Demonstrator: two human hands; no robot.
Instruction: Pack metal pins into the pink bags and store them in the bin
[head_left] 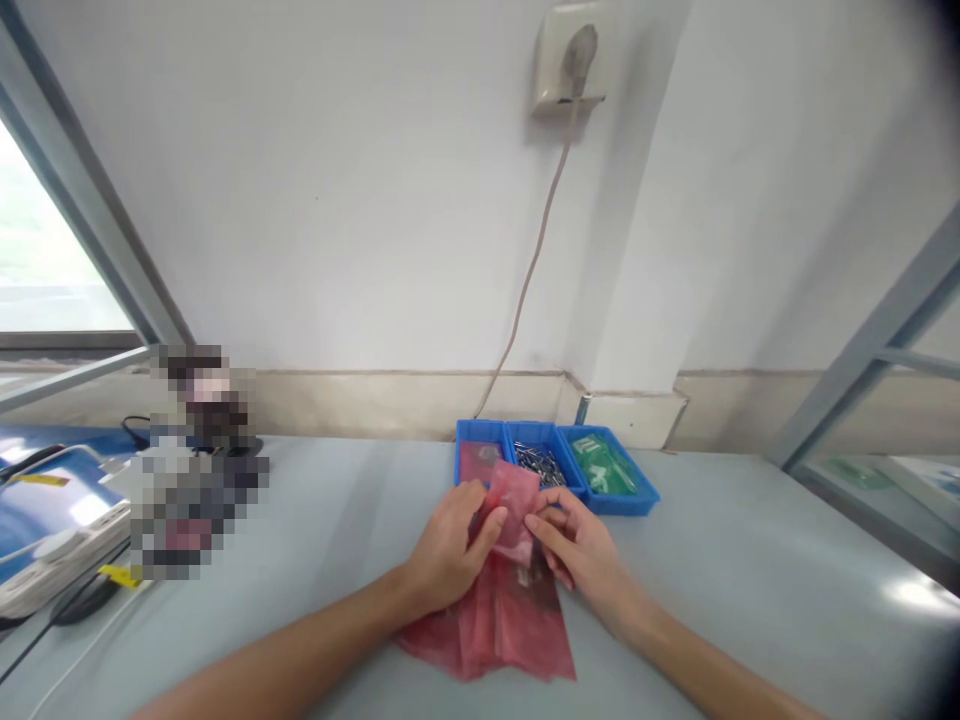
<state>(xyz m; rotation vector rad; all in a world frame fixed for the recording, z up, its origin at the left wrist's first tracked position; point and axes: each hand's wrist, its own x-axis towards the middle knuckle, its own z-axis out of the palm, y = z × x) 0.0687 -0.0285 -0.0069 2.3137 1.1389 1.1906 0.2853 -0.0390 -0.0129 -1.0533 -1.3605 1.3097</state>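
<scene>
Between my two hands is a small pink translucent plastic bag point(516, 490), lifted above the table. My left hand point(454, 545) pinches its left side, thumb in front. My right hand point(577, 545) grips the right side, with its thumb and fingers closed on the edge. Under my hands several more pink bags point(491, 630) lie fanned out on the grey table. Just behind stand three blue bins: the left bin point(471, 430) contains something flat and pink, the middle bin point(534, 432) small metal pieces point(538, 464), and the right bin point(634, 505) green packets point(602, 463).
A white power strip point(67, 560) with cables lies on the left of the table point(337, 520), beside a pixelated patch. A cord point(534, 262) runs from the wall socket point(574, 60) down behind the bins. Grey metal frame bars point(855, 350) slant at both sides.
</scene>
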